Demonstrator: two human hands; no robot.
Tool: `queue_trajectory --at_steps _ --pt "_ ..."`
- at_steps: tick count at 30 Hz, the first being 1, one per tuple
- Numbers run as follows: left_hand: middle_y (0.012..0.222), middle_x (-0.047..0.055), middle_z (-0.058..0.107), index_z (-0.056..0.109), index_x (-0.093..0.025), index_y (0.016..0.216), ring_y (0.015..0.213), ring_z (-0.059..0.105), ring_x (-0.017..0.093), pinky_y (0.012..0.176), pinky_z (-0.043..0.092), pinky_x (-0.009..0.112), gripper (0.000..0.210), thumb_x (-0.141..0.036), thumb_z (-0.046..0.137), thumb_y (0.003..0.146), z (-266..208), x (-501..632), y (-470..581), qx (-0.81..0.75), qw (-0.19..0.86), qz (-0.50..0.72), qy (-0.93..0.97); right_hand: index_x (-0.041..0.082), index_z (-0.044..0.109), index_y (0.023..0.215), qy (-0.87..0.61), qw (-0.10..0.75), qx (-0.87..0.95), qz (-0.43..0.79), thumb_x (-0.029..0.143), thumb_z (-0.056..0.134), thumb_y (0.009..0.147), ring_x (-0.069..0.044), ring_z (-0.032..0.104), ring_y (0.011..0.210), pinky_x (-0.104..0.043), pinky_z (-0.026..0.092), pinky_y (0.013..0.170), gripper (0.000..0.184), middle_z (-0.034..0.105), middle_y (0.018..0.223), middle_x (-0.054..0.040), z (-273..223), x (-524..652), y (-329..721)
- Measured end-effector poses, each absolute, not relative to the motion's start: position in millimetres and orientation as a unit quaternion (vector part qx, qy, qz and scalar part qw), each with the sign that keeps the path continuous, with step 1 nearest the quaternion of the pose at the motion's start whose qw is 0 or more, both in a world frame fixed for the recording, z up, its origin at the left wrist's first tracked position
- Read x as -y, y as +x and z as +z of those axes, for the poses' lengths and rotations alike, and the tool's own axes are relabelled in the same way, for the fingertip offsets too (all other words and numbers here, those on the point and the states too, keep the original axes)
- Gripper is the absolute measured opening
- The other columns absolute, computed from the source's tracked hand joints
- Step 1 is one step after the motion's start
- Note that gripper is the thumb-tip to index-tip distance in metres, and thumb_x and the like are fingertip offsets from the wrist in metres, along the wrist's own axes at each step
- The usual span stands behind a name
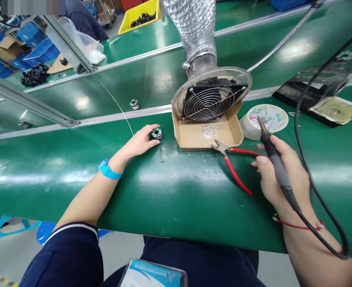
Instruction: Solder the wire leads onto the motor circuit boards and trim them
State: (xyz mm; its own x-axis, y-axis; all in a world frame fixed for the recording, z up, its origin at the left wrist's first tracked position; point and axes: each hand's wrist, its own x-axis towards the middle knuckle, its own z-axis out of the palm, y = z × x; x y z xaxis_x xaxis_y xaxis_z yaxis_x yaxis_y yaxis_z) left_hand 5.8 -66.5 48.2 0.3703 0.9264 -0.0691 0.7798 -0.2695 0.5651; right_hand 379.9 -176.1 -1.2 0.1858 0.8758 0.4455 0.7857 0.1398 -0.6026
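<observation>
Glossy worktop (194, 215), crinkled metallic duct (194, 24), cardboard box (190, 137), matt soldering-iron handle (275, 162)

Foil duct (190, 26): cut off by the top edge. Badge (156, 275): cut off by the bottom edge; fine print unreadable. Right hand (294, 173): partly hidden behind the soldering iron (276, 163). Black cable (297, 119): cut off at right edge.

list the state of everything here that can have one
coil with green board, upright, pinched by the left grip
soldering iron, held in the right grip, power state unclear
red-handled cutters, open, handles spread
cardboard box, open-topped, clippings inside
fan, spinning or not unclear
yellow bin, open, holding black parts
</observation>
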Motion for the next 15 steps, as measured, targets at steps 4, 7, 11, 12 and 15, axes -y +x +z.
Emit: queue_trajectory --at_steps 4,7,11,12,15 --pt "0.11 0.008 0.062 0.061 -0.015 0.12 0.101 0.059 0.021 0.093 0.047 0.036 0.036 -0.022 0.066 0.086 44 95 18 -0.533 0.245 0.137 0.798 0.027 0.062 0.124 -0.658 0.466 0.585 0.081 0.042 0.075 0.071 -0.028 0.073 0.081 -0.045 0.061 0.073 0.056 0.074 0.1 -0.0099 2 182 373" --pt "0.1 0.004 0.061 0.061 -0.017 0.114 0.078 0.055 0.014 0.073 0.046 0.028 0.032 -0.026 0.069 0.085 47 119 37 -0.509 0.303 0.162 0.79 0.028 0.065 0.116 -0.631 0.511 0.572 0.118 0.037 0.078 0.07 -0.026 0.073 0.077 -0.043 0.061 0.069 0.048 0.074 0.094 -0.0065 10 195 360" --pt "0.065 -0.007 0.045 0.057 -0.019 0.115 0.057 0.041 0.01 0.055 0.035 0.023 0.039 -0.031 0.073 0.082 59 154 73 -0.462 0.446 0.176 0.746 0.035 0.056 0.134 -0.567 0.49 0.613 0.248 0.031 0.063 0.089 -0.021 0.075 0.084 -0.041 0.063 0.078 0.046 0.075 0.107 -0.003 36 214 335" --pt "0.064 -0.008 0.042 0.057 -0.019 0.115 0.057 0.04 0.01 0.055 0.035 0.023 0.04 -0.032 0.074 0.082 62 161 81 -0.446 0.475 0.174 0.739 0.035 0.054 0.137 -0.551 0.477 0.628 0.272 0.03 0.06 0.091 -0.019 0.075 0.083 -0.038 0.063 0.078 0.047 0.075 0.104 -0.0018 44 216 329" --pt "0.078 -0.003 0.052 0.058 -0.019 0.114 0.063 0.044 0.01 0.059 0.039 0.024 0.038 -0.033 0.075 0.082 68 174 101 -0.401 0.524 0.186 0.728 0.032 0.057 0.129 -0.531 0.431 0.672 0.284 0.027 0.061 0.092 -0.016 0.073 0.088 -0.033 0.061 0.084 0.038 0.075 0.095 0.0007 67 214 315"
